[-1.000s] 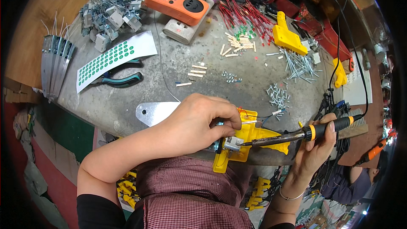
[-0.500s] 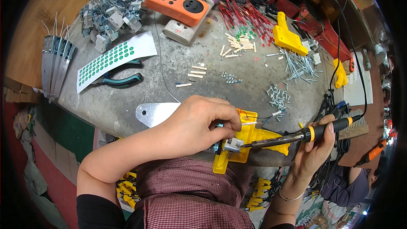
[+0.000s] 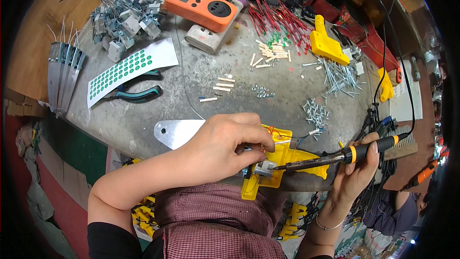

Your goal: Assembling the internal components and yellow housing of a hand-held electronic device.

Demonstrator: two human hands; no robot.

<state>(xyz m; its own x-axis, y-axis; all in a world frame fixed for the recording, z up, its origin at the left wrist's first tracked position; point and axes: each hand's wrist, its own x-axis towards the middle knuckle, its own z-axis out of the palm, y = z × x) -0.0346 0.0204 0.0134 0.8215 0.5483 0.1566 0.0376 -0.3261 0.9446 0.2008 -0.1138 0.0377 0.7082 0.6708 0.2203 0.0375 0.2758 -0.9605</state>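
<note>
My right hand (image 3: 358, 168) grips a soldering iron (image 3: 381, 145) by its black handle with orange rings. The iron points left, its tip at a small grey-white block with a metal face (image 3: 264, 168). That block sits in an open yellow plastic housing (image 3: 283, 156) near the table's front edge. My left hand (image 3: 235, 141) reaches over the housing's left side, thumb and fingers closed together. A thin white sleeve (image 3: 282, 142) sticks out beside its fingertips; what the fingers pinch is mostly hidden. Behind the left wrist lies a flat metal plate (image 3: 177, 132) with a hole.
An orange meter (image 3: 200, 7) rests on a power strip (image 3: 206, 38). Pliers (image 3: 139, 94) lie partly under a sheet of green stickers (image 3: 132, 67). Screws (image 3: 316, 113), nuts (image 3: 262, 91), white sleeves (image 3: 224, 85) and red-wired parts (image 3: 282, 21) are scattered about. A yellow housing (image 3: 328, 43) stands at the right.
The left fingers have shifted slightly over the yellow housing, which sits a little lower in view. The soldering iron's tip stays at the metal-faced block.
</note>
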